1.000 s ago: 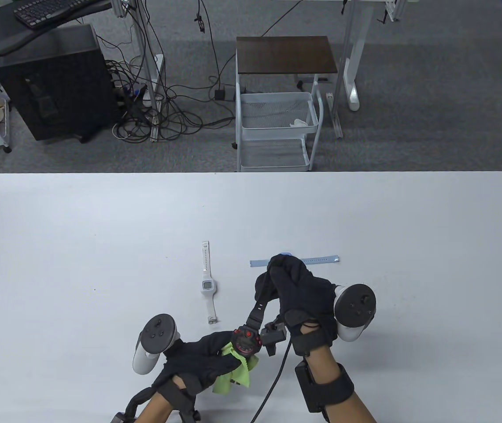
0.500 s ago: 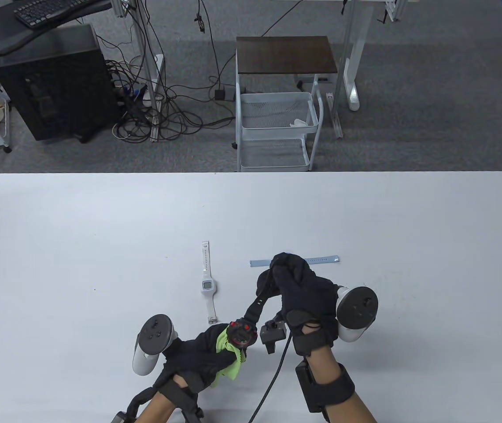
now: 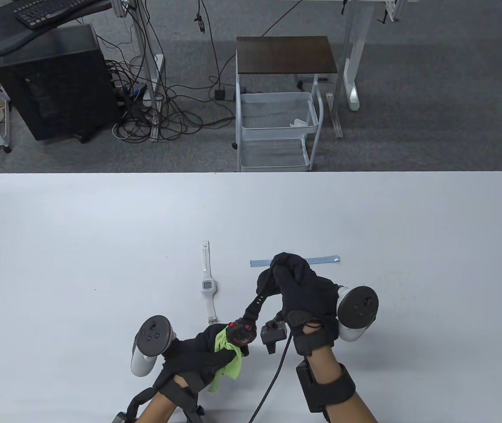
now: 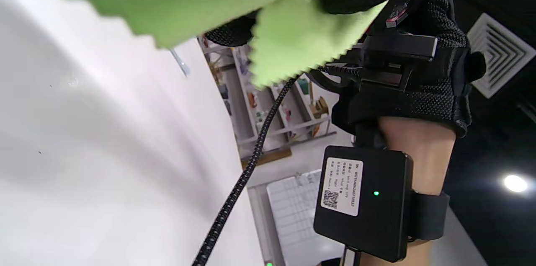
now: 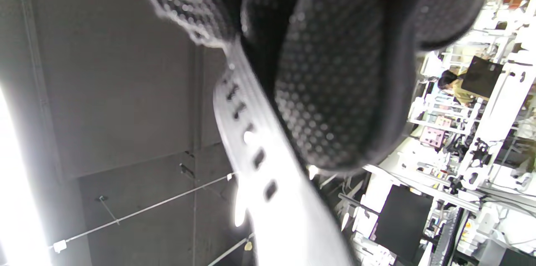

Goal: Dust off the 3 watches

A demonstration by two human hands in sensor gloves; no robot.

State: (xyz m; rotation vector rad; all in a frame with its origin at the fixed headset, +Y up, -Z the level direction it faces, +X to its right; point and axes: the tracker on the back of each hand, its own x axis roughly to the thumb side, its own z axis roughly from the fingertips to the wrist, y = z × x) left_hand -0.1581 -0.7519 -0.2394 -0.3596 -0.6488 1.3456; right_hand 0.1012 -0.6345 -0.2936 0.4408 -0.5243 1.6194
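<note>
White surface (image 3: 365, 211); right hand (image 3: 304, 291) pinches black watch (image 3: 240, 332) strap, raised; left hand (image 3: 198, 357) grips green cloth (image 3: 229, 357) against its face; best: small circular wipes, strap taut

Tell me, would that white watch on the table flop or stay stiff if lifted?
The white watch lies flat with its strap stretched straight, so the strap would probably droop when lifted. It looks slim, so likely light. Lying flat on the table, it should slide rather than roll if pushed.

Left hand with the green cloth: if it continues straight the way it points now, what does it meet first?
The left hand points up-right; its green cloth already touches the black watch. Beyond that is probably the right hand; depth is unclear.
</note>
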